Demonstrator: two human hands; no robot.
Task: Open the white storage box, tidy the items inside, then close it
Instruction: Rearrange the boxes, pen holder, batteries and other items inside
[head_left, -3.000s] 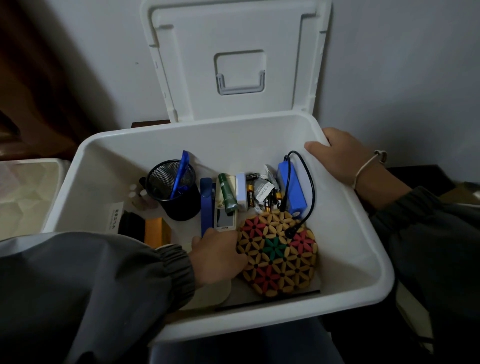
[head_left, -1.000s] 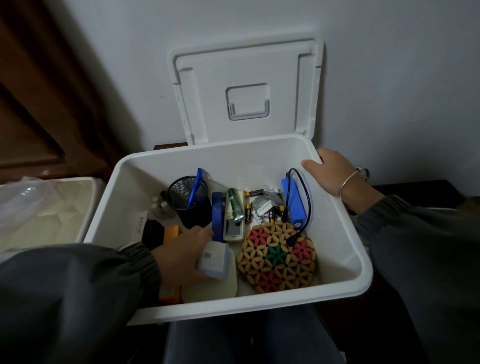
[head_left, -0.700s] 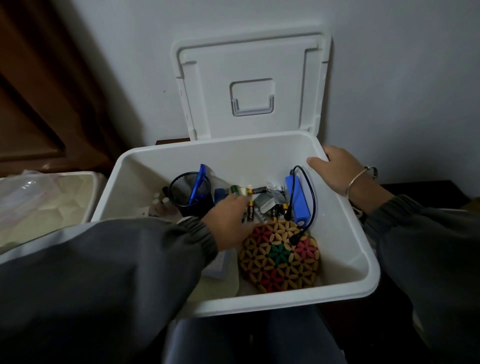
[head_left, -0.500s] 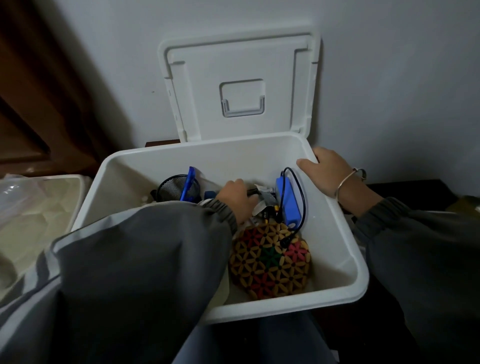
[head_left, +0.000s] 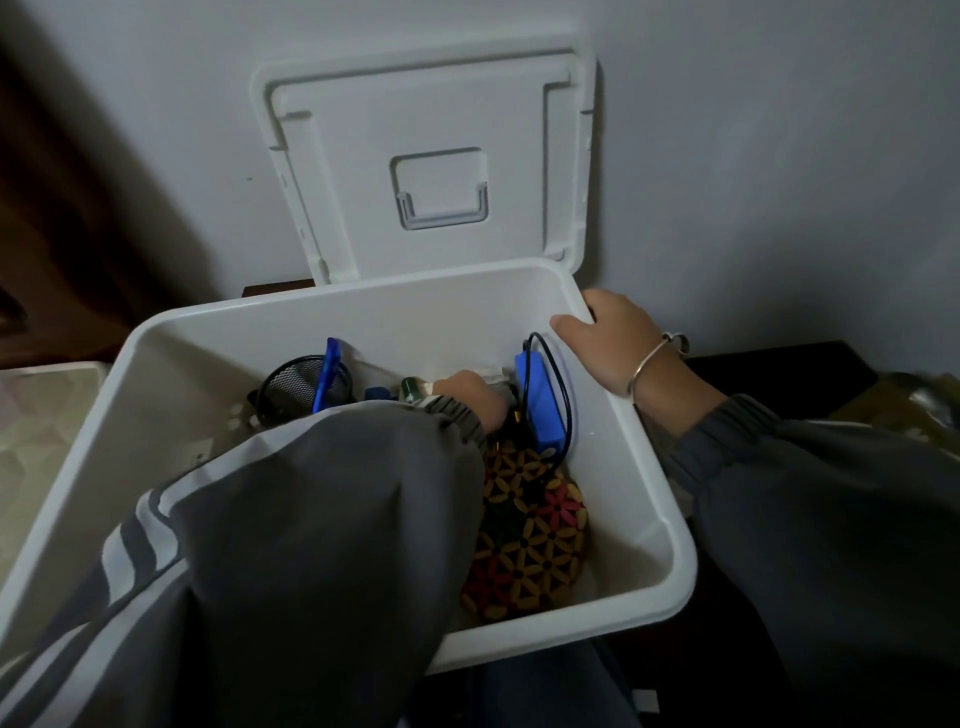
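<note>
Grey sleeve (head_left: 311, 519) covers the left arm, which reaches from the lower left into the white storage box (head_left: 171, 415). The left hand (head_left: 470, 397) lies knuckles-up among small items at the box's middle back; its fingers are hidden, so I cannot tell whether it grips anything. The right hand (head_left: 610, 340) clasps the box's rim at the upper right corner, thumb inside. The lid (head_left: 431, 166) stands open against the wall. Inside, a black mesh cup (head_left: 291, 384) holds a blue pen (head_left: 326, 379) at left. A blue power bank (head_left: 540, 405) with a black cable (head_left: 569, 418) lies just right of the left hand, and a flower-patterned round mat (head_left: 530, 540) lies below.
</note>
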